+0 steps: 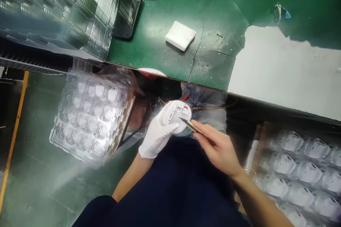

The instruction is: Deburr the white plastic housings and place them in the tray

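White cloth covers the left hand, its fingers closed around the rim of a round plastic part, thumb lying across the face; the part is held above the lap, just short of the table edge, with its slotted side up; the right hand is bare and curled tightly around a slim knife-like tool, whose dark tip lies over the face of the part, though whether it touches cannot be told; beyond the hands, a white block sits on the green table, near a black phone-like slab and well apart from a pale sheet to the right; clear trays are stacked at the upper left; a clear box of white pieces stands left of the hands, and similar white cups lie in rows at the right.
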The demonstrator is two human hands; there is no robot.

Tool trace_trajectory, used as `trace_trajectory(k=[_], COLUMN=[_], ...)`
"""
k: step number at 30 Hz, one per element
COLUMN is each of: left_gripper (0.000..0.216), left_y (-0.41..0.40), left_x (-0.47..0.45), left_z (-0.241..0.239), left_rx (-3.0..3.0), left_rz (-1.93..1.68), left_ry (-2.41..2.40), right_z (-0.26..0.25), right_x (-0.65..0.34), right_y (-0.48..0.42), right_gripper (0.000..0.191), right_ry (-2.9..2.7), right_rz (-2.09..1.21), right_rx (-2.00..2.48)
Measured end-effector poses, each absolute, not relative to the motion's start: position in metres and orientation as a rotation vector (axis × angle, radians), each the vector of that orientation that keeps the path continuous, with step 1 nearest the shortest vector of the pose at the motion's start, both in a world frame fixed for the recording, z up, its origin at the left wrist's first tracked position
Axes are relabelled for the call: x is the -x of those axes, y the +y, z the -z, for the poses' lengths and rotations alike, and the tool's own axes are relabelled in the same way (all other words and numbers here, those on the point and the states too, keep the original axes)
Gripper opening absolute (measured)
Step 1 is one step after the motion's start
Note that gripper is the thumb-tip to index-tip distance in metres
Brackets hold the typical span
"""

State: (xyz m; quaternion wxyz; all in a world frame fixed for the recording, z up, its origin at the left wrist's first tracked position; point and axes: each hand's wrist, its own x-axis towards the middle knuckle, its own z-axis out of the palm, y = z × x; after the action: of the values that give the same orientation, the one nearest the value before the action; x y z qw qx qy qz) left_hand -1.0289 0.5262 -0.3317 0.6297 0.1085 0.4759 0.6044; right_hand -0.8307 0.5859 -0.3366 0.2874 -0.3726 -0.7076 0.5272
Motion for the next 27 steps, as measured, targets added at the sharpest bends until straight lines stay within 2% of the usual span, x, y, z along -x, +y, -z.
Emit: trace_trajectory(k=[4,20,27], left_gripper=[0.070,0.078,0.063], left_y=[0.524,0.518,0.520], left_x=[1.029,1.028,1.027], left_z=[0.328,0.328,0.322], left_rx=[-0.227,-0.268,-0.338], left_rz=[-1.364,-1.407,-1.378], left_ry=[1.157,1.284,1.297], right_z=[0.340,0.341,0.341], right_x=[0.834,0.832,0.829], right_y=[0.578,0.570,0.569], right_gripper=[0.053,0.062,0.068], right_ry=[-1.972,-2.047,-2.141], right_rz=[-1.353,-1.337,-1.277], right_rx=[0.800,0.767,0.740])
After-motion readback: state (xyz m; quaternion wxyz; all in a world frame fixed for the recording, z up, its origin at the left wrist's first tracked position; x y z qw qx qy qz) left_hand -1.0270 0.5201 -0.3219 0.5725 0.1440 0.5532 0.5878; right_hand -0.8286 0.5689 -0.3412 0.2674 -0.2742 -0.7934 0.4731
